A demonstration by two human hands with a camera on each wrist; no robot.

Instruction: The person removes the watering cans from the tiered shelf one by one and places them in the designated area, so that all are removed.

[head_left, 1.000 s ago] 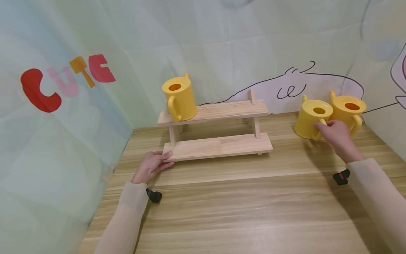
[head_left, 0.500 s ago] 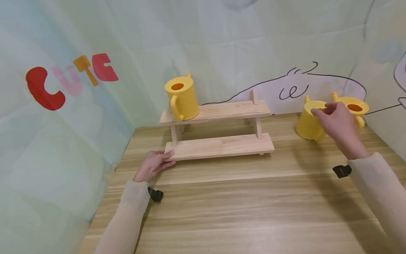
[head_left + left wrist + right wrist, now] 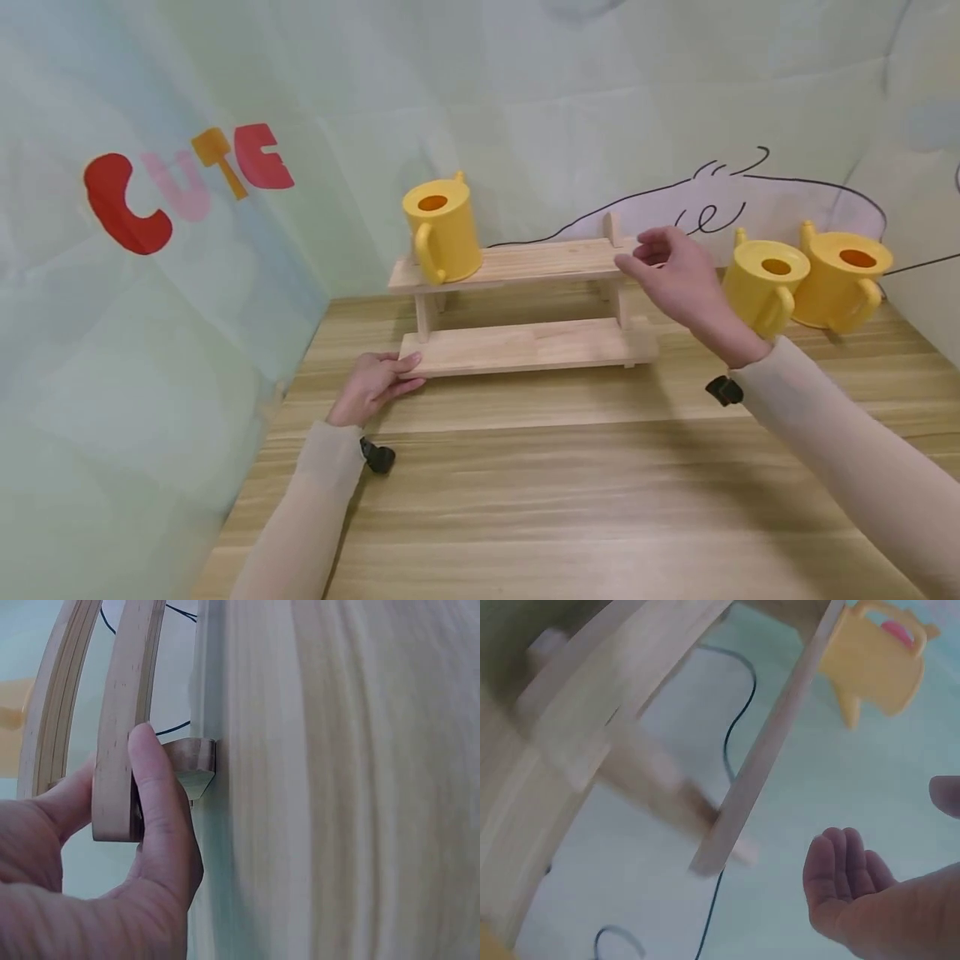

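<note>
A two-tier wooden rack [image 3: 517, 282] stands on the desk [image 3: 525, 483], the left hand [image 3: 371, 385] pinching the lower tier's [image 3: 517, 347] left end. The right hand [image 3: 682, 282], thumb spread from its fingers, hovers near the upper tier's [image 3: 551, 258] right end. A yellow can [image 3: 456, 237] stands on that tier's left.

PLACE: staged indoor corner | cartoon-printed cloth backdrop [image 3: 525, 133] | wood-grain table [image 3: 555, 483]
</note>
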